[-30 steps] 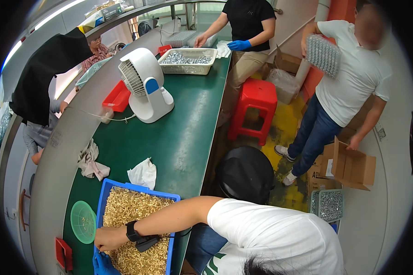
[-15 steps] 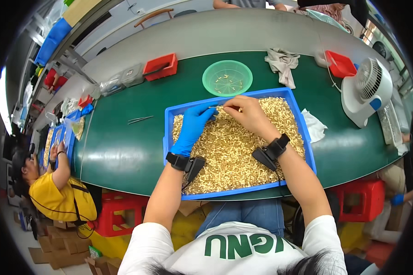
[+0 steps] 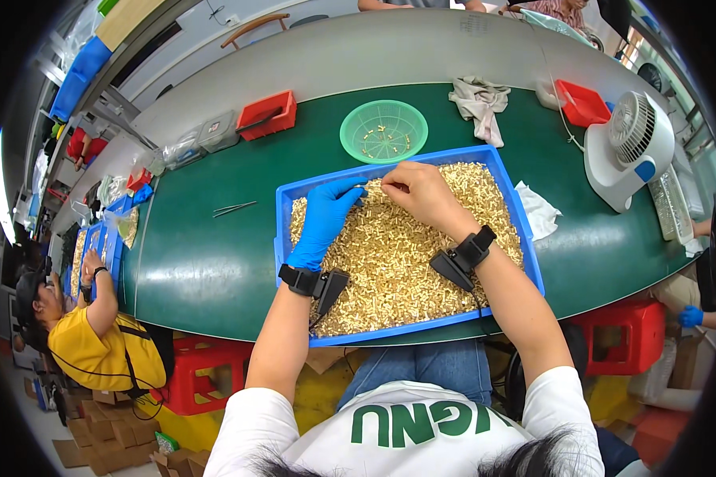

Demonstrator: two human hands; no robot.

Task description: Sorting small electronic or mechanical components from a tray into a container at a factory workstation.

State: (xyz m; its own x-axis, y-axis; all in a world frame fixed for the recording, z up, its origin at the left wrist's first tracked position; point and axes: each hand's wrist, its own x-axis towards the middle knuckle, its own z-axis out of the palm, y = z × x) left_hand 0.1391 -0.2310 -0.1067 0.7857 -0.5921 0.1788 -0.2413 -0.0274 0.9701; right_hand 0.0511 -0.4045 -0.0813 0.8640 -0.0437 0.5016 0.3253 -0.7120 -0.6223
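Observation:
A blue tray (image 3: 533, 266) full of small gold-coloured metal pieces (image 3: 390, 274) lies before me on the green tabletop. Over its far part, my left hand (image 3: 324, 221), in a blue glove, has its fingers pinched together; what they hold is too small to make out. Close beside it on the right, my bare right hand (image 3: 428, 197) bends inward with thumb and forefinger closed, and nothing between them can be made out. Just beyond the tray stands a round green plastic basket (image 3: 353, 137) with several gold pieces in it. Each wrist wears a black strap with a small device.
Tweezers (image 3: 235, 208) lie left of the tray. A red bin (image 3: 268, 116), a rag (image 3: 481, 103) and another red bin (image 3: 582, 103) are farther back. White tissue (image 3: 538, 213) and a white fan (image 3: 630, 151) are at right. A person in yellow (image 3: 103, 350) works at left.
The view has shifted slightly, so the table appears a little farther left and up. My hands stay over the tray's far part, with a slightly wider gap between their fingertips.

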